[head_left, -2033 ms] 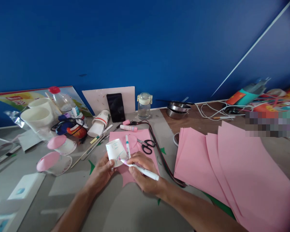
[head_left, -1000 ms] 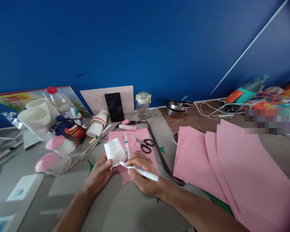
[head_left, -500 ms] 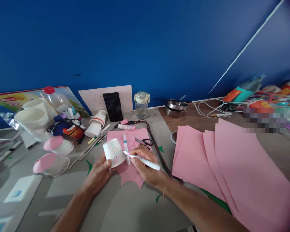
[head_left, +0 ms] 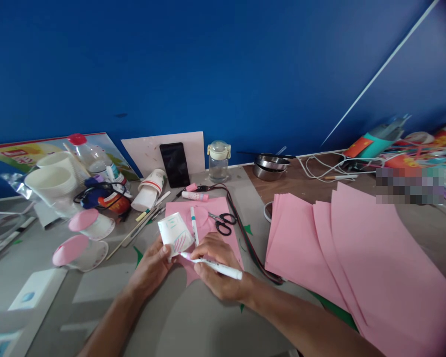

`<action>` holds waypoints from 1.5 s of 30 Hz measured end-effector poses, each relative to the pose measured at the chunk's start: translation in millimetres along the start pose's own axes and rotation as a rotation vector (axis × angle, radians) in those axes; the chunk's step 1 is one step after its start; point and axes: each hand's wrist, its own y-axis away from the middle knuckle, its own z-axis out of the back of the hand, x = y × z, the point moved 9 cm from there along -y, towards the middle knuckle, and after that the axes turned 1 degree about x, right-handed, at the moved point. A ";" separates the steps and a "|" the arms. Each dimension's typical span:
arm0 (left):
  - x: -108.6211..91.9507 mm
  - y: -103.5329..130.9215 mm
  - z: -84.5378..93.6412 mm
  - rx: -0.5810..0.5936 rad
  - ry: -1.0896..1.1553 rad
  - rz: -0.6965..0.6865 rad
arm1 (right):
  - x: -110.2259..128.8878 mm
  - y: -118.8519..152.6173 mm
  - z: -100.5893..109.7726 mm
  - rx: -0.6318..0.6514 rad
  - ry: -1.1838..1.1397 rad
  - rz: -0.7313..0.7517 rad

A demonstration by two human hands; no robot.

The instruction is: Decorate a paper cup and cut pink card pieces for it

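Note:
My left hand [head_left: 154,265] grips a white paper cup [head_left: 175,232] from below, tilted on its side. Teal lines and pink stripes are drawn on the cup's wall. In my right hand [head_left: 221,265] is a white marker [head_left: 223,269] with a pink tip, its point close to the cup's lower edge; whether it touches I cannot tell. Beneath both hands lies a sheet of pink paper [head_left: 219,206] with a cut edge. A white marker with a teal band [head_left: 193,220] and black-handled scissors [head_left: 223,224] rest on that sheet.
Two cups with pink tops [head_left: 72,249] lie at the left, by stacked paper cups [head_left: 52,181]. A phone [head_left: 175,164] leans at the back beside a water jar [head_left: 218,161]. Pink paper sheets [head_left: 371,248] cover the right side. A dark cord [head_left: 241,228] curves past the scissors.
My right hand has moved the marker down and slightly left, from the cup's right side to near its lower edge. More of the scissors shows. The cup has turned slightly.

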 end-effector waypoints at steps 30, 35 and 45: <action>-1.8 -0.4 0.6 -0.039 0.019 0.004 | -13.2 -0.8 12.8 -0.064 -0.023 -0.131; 0.6 0.0 4.6 -0.050 0.031 0.021 | -30.4 -1.4 26.0 -0.127 0.017 -0.253; 0.0 -0.4 4.4 -0.028 0.005 0.009 | -34.1 0.9 18.4 -0.095 0.034 -0.237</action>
